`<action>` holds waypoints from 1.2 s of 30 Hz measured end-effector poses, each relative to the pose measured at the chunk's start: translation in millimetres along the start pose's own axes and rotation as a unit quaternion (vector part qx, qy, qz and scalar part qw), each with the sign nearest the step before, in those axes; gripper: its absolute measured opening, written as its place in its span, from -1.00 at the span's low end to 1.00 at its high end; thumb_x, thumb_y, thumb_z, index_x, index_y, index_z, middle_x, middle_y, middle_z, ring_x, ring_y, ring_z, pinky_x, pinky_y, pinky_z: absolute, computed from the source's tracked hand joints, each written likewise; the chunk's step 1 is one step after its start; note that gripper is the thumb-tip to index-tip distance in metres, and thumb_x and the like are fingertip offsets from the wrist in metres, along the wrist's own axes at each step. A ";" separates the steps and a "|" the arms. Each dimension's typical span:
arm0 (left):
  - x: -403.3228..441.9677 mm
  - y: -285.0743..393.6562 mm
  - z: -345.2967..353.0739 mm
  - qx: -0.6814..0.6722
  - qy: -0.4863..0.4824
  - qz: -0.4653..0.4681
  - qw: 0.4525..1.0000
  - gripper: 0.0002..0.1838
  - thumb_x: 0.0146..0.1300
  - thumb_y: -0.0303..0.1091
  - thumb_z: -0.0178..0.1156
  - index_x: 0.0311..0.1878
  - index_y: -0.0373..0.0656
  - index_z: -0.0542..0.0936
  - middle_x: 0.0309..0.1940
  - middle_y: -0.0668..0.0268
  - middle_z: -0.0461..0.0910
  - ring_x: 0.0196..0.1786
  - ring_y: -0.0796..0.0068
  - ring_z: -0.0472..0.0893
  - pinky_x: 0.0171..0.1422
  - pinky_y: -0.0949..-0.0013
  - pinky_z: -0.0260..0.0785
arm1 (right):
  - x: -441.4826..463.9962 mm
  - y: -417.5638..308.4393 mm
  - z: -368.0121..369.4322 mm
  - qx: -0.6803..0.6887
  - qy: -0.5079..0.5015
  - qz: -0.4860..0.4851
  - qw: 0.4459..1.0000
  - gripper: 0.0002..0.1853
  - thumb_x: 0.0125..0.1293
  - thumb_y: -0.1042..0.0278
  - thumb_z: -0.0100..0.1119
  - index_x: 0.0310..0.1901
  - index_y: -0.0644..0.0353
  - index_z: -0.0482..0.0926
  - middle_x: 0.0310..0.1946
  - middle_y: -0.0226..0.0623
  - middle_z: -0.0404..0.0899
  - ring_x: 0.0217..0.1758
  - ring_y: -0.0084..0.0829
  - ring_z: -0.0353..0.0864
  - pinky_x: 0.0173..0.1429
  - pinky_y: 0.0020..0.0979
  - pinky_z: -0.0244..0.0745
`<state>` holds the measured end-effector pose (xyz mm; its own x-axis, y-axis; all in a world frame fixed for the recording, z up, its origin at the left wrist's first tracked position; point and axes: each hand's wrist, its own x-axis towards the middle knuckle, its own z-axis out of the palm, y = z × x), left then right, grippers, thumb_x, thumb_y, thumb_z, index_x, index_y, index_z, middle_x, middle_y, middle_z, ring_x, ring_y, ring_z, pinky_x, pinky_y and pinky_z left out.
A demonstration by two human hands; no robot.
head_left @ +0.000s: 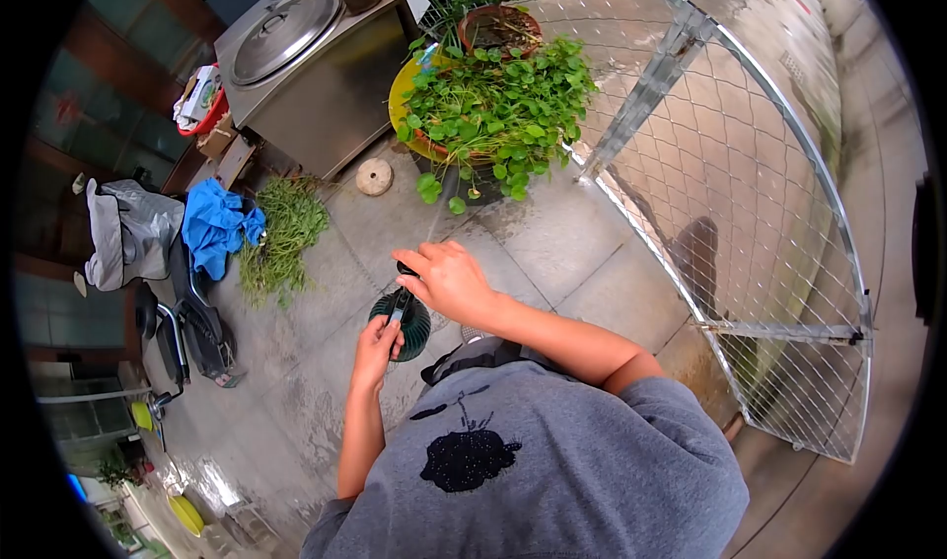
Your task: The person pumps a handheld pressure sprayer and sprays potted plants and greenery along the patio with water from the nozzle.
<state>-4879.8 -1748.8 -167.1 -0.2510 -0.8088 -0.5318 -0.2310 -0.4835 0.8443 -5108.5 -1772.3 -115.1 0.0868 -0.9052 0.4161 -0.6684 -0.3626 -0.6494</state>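
Note:
My left hand (373, 350) is closed around the grey and black handle of a hose spray nozzle (399, 312), held in front of my waist. Over the nozzle's black head, my right hand (454, 281) curls its fingers and thumb, partly hiding it. A thin stream of water (440, 207) runs forward from there towards a leafy green potted plant (498, 110). Below and behind the nozzle a dark green coiled hose (416, 330) shows; how it joins the nozzle is hidden by my hands.
A wire-mesh gate (760, 214) stands on the right. Ahead are a steel stove (326, 85) with a round lid and a round pale block (374, 176). Cut greens (283, 233) lie on the tiles beside a scooter (192, 312) with a blue cloth (217, 225).

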 end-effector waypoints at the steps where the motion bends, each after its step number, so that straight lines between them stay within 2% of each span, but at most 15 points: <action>1: -0.4 1.7 1.4 -0.002 -0.001 -0.001 1.000 -0.82 0.50 -0.27 0.11 -0.20 -0.16 0.51 -0.51 0.45 0.49 -0.53 0.70 0.35 -0.45 0.54 0.15 | -0.2 0.2 -0.1 0.000 0.001 0.000 1.000 -0.65 0.28 0.16 0.30 0.04 0.11 0.64 -0.37 -0.18 0.59 -0.28 -0.12 0.61 -0.08 -0.16 0.48; 17: 27.6 31.3 33.8 0.013 -0.094 0.030 0.995 -0.81 0.51 -0.28 0.09 -0.27 -0.13 0.48 -0.51 0.45 0.48 -0.51 0.70 0.35 -0.41 0.54 0.14 | -7.9 11.6 -41.0 -0.025 0.068 0.040 0.997 -0.64 0.26 0.19 0.33 0.05 0.10 0.62 -0.36 -0.23 0.57 -0.28 -0.14 0.58 -0.07 -0.18 0.46; 26: 40.2 49.9 56.4 -0.003 -0.128 0.067 0.990 -0.84 0.51 -0.32 0.08 -0.23 -0.16 0.47 -0.50 0.45 0.48 -0.50 0.70 0.36 -0.41 0.55 0.14 | -3.9 8.5 -72.0 -0.033 0.117 0.040 0.992 -0.64 0.25 0.23 0.34 0.07 0.11 0.62 -0.36 -0.22 0.54 -0.26 -0.12 0.56 -0.07 -0.17 0.46; 36: 34.2 49.1 56.7 0.015 -0.101 0.069 0.992 -0.83 0.49 -0.31 0.10 -0.24 -0.17 0.49 -0.51 0.44 0.49 -0.51 0.69 0.36 -0.42 0.55 0.15 | -2.3 6.9 -77.5 -0.042 0.105 0.035 0.993 -0.63 0.26 0.20 0.33 0.07 0.09 0.62 -0.32 -0.21 0.55 -0.22 -0.09 0.57 -0.06 -0.17 0.48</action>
<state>-4953.0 -1781.2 -147.6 -0.4642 -0.7821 -0.4158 -0.2085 -0.3597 0.9095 -5170.6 -1755.5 -71.2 -0.1122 -0.8583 0.5008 -0.7271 -0.2726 -0.6301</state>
